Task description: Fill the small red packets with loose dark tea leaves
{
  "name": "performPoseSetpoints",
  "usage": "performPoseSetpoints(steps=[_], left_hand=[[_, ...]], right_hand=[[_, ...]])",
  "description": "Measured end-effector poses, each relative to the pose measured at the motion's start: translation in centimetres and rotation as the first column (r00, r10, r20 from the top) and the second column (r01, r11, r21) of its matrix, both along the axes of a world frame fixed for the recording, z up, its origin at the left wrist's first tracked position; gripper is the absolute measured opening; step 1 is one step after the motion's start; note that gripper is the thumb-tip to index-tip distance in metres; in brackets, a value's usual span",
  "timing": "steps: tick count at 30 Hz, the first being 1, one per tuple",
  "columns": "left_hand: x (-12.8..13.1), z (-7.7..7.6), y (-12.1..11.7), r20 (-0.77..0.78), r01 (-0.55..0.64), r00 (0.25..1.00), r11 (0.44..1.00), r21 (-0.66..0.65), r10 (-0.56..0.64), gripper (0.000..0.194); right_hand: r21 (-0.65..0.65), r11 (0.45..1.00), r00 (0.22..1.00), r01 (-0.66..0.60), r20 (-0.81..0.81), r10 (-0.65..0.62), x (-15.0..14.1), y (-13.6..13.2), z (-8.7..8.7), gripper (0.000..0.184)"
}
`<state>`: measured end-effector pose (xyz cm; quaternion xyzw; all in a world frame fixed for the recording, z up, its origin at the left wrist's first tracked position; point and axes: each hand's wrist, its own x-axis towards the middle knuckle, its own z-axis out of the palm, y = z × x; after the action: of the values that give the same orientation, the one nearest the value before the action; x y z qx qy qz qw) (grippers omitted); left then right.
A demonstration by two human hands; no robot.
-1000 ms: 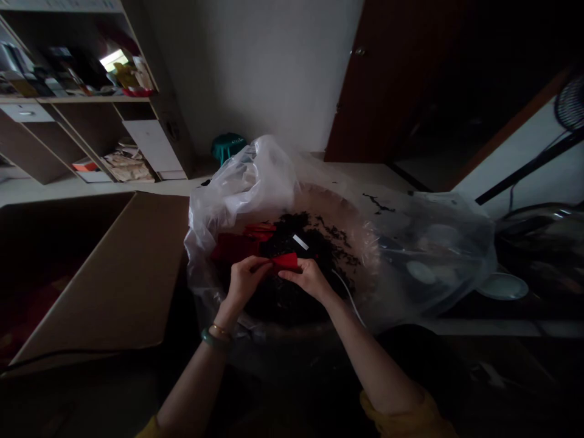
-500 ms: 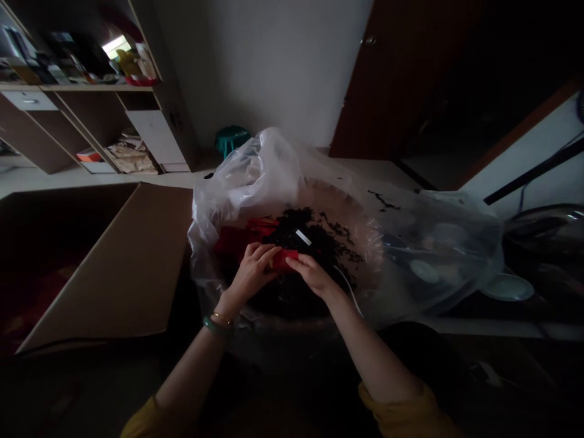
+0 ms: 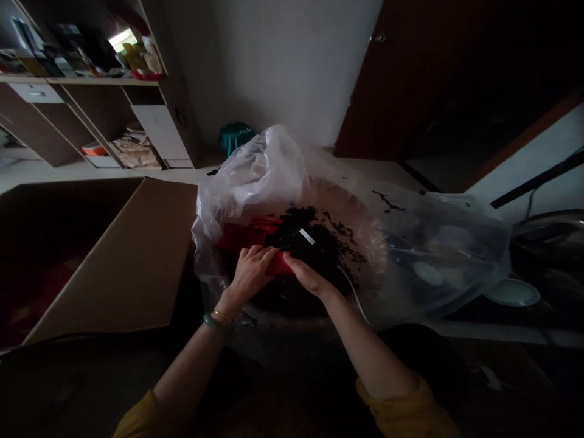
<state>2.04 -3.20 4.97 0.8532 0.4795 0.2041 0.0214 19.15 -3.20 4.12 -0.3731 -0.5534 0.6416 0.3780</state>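
Observation:
Between my hands is a small red packet (image 3: 277,265), held above a dark heap. My left hand (image 3: 252,267), with a green bangle and a gold one at its wrist, closes on the packet's left side. My right hand (image 3: 306,272) grips its right end with thumb and fingers. Beneath them lies a pile of dark, leaf-like shreds (image 3: 298,218) in a round tub lined with clear plastic (image 3: 269,176). More red packets (image 3: 241,236) lie at the pile's left. A small white strip (image 3: 307,236) rests on the shreds.
An open cardboard box (image 3: 137,255) with red things inside stands at the left. A thin white cord (image 3: 351,285) crosses the tub's right side. Behind are a green bin (image 3: 235,137), shelves (image 3: 109,81) and a brown door (image 3: 365,91). Plastic sheeting spreads right over a pale dish (image 3: 513,292).
My hands have drawn slightly closer together on the red packet, and less of its length shows. The whole view has shifted a little; the white strip stays on the shreds.

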Motion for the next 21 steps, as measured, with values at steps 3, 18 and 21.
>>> performPoseSetpoints(steps=[3,18,21], left_hand=[[-0.4,-0.1,0.1,0.019,-0.017,1.000,1.000,-0.020,0.018,0.055],[-4.6,-1.2,1.9,0.489,-0.281,0.812,0.948,-0.149,0.318,0.053],[-4.2,-1.2,1.7,0.503,-0.275,0.803,0.947,-0.164,0.320,0.051]], right_hand=[[0.034,0.998,0.997,-0.061,-0.042,0.063,-0.5,0.1,0.0,0.065],[0.460,0.314,0.406,-0.831,0.886,-0.223,-4.9,-1.4,-5.8,0.037],[0.456,0.280,0.395,-0.845,0.884,-0.248,-5.7,-0.9,-5.9,0.034]])
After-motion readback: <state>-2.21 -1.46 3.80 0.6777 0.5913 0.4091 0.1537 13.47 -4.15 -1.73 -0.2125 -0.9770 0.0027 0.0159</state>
